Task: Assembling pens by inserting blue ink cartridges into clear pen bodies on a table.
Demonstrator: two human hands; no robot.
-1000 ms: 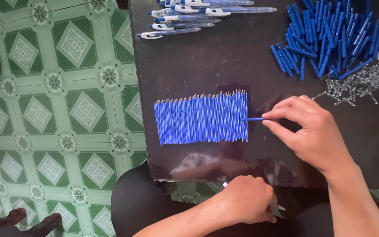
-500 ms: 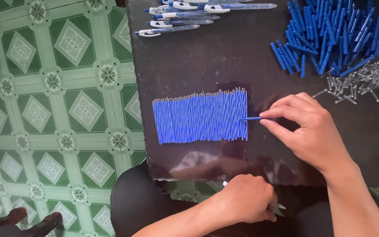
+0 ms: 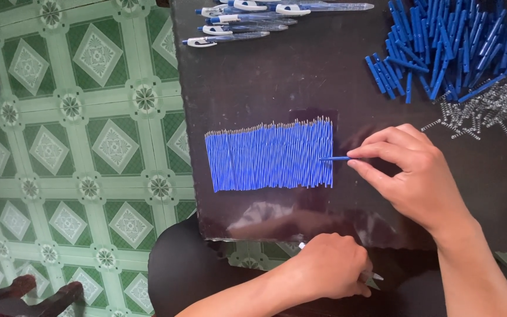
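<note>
On the dark table lies a flat row of several blue pen refills, side by side with their tips pointing away from me. My right hand pinches one blue refill between thumb and fingers, its end touching the right edge of the row. My left hand sits below the table's near edge, closed around a clear pen barrel whose tip sticks out on the right.
Assembled pens with white and blue clips lie at the table's far edge. A heap of blue plastic parts and small metal springs lie at the far right. Green patterned floor tiles lie to the left.
Nothing has visibly moved; both hands hold the same poses, the right one still pinching the refill at the row's right edge.
</note>
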